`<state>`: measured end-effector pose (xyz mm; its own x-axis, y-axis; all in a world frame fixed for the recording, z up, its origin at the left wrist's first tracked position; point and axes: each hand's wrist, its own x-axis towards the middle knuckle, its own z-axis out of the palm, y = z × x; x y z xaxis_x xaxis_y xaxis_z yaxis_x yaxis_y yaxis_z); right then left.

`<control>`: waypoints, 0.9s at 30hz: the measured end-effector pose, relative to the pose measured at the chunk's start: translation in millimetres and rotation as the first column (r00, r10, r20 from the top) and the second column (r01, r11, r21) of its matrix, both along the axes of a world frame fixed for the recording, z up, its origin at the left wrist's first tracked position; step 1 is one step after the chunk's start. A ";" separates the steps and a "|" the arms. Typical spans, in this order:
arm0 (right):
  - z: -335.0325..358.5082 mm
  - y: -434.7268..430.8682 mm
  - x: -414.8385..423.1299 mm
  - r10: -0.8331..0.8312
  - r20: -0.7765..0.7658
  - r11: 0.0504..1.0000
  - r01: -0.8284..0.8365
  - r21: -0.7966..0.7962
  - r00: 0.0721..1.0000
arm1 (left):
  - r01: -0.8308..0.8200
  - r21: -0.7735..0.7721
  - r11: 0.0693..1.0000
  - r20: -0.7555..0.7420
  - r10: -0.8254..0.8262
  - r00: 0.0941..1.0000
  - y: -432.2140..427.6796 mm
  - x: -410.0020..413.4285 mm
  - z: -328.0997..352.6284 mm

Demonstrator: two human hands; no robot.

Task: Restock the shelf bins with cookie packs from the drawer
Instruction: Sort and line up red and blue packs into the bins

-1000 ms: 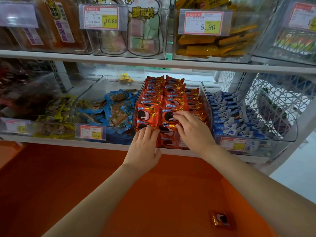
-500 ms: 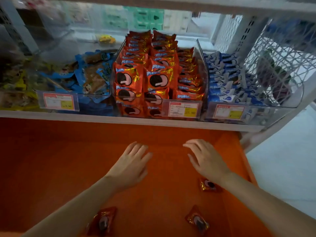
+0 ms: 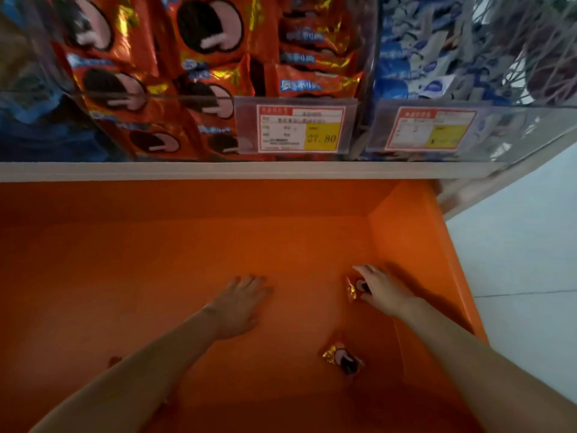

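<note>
Both forearms enter from the bottom edge and reach into the orange drawer.

1 loose cookie pack lies on the drawer floor, nearer the viewer than both hands, between the 2 forearms and closer to the right one. It is touched by neither. A small foil corner shows just left of the left forearm; too little is visible to tell what it is.

Left hand: palm down, fingers straight and slightly apart, holding nothing. Cannot tell if it touches the drawer floor.

Right hand: clamped on the gripped cookie pack, fingers over its far edge and thumb at its near edge. The pack sticks out to the left of that hand, low in the drawer near the right wall.

Beyond both hands is the white shelf edge. Above it, straight ahead of the hands, the clear bin is stacked with red cookie packs and carries a price tag reading 27.80. Right of that, beyond the right hand, a 2nd bin holds blue packs.
</note>
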<state>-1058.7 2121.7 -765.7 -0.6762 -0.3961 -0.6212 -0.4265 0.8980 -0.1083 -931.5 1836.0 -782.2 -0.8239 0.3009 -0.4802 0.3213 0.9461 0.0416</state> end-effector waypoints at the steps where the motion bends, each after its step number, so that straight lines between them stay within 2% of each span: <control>1: -3.6 1.5 -0.6 0.014 0.013 0.999 -0.015 0.028 1.000 | 0.011 0.013 1.000 0.008 -0.011 1.000 -1.2 2.9 -11.7; 4: -11.4 2.6 -2.3 0.094 -0.010 0.992 -0.093 0.088 0.996 | 0.071 -0.025 0.997 -0.003 -0.072 0.997 -5.8 6.8 -33.8; 10: -21.0 -2.1 -1.9 0.214 -0.126 0.968 -0.193 0.158 0.969 | 0.048 0.048 0.998 -0.077 -0.044 0.996 -4.5 6.0 -47.4; 12: -21.6 -3.2 -2.8 0.167 -0.141 0.979 -0.147 0.144 0.976 | 0.052 0.071 0.996 -0.107 -0.044 0.993 3.3 2.8 -46.8; 15: -16.6 -4.8 -4.8 0.024 -0.137 0.997 -0.013 0.082 0.990 | 0.065 0.093 0.994 -0.070 -0.058 0.996 20.3 -5.6 -46.5; 19: -12.2 -5.5 -4.8 -0.062 -0.148 0.997 0.068 0.041 0.987 | 0.160 0.207 0.965 0.077 -0.179 0.981 66.7 -21.4 -34.4; 24: -6.3 -7.9 -3.6 -0.091 -0.165 0.995 0.097 0.027 0.982 | 0.338 0.302 0.892 0.017 -0.359 0.933 112.0 -19.6 -39.9; 27: -3.9 -10.3 -3.4 -0.091 -0.167 0.995 0.096 0.022 0.982 | 0.471 0.213 0.856 -0.003 -0.481 0.877 120.4 -17.8 -45.9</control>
<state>-1062.1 2111.4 -769.6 -0.8037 -0.3094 -0.5083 -0.3502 0.9365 -0.0164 -949.3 1956.4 -828.1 -0.5325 0.7445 -0.4027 0.7227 0.6475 0.2415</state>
